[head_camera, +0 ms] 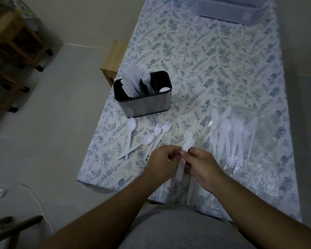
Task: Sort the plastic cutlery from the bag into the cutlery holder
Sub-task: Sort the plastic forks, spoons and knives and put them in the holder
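A black-rimmed metal cutlery holder [145,105] stands at the table's left side; white knives fill its left compartment, forks the middle, a spoon lies in the right one. Two spoons [131,126] and two forks [162,130] lie loose in front of it. A clear plastic bag [255,159] with several white spoons, forks and knives lies at the right. At the table's near edge my left hand [160,163] and my right hand [203,168] both grip a small bundle of white forks [188,141], tines pointing away from me.
The table wears a floral cloth [214,60]. A clear plastic box [226,9] sits at the far end. A wooden stool [113,58] stands by the table's left edge, and wooden shelving on castors [14,51] is at the far left.
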`<move>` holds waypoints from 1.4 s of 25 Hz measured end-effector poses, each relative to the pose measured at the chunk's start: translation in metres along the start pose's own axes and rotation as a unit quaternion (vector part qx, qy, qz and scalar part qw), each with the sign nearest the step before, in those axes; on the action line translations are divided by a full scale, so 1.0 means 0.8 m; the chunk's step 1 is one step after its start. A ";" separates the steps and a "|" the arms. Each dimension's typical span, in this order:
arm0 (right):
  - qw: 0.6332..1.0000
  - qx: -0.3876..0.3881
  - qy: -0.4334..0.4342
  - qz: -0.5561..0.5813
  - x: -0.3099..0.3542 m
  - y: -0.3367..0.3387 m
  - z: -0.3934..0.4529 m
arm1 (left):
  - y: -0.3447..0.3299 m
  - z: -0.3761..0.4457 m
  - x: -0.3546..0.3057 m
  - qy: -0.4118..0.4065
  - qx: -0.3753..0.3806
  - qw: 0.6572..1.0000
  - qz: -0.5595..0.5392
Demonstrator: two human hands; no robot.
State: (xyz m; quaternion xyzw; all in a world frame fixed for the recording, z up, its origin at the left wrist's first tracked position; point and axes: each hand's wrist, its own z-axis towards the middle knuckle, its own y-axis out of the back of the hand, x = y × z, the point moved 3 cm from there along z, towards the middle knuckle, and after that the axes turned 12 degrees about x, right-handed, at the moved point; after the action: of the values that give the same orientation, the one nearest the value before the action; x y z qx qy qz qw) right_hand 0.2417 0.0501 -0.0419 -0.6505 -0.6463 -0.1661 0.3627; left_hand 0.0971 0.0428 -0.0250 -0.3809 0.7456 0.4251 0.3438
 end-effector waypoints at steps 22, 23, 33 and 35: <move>1.000 0.021 0.005 0.006 -0.001 -0.001 -0.001 | -0.003 -0.018 0.025 0.057 0.049 0.956 -0.282; 1.000 0.025 0.009 0.007 -0.001 -0.003 -0.001 | -0.006 -0.018 0.027 0.049 0.039 0.960 -0.272; 1.000 0.028 -0.001 -0.013 -0.006 -0.014 0.000 | 0.013 -0.019 0.026 -0.121 -0.026 0.984 0.125; 0.999 0.036 -0.019 -0.005 -0.009 -0.013 0.000 | 0.022 -0.017 0.031 -0.141 -0.002 0.978 0.152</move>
State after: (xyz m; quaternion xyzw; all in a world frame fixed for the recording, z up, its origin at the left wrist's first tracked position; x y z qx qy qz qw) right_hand 0.2305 0.0439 -0.0443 -0.6366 -0.6622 -0.1316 0.3727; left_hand 0.0679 0.0297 -0.0340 -0.1999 0.7381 0.5231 0.3763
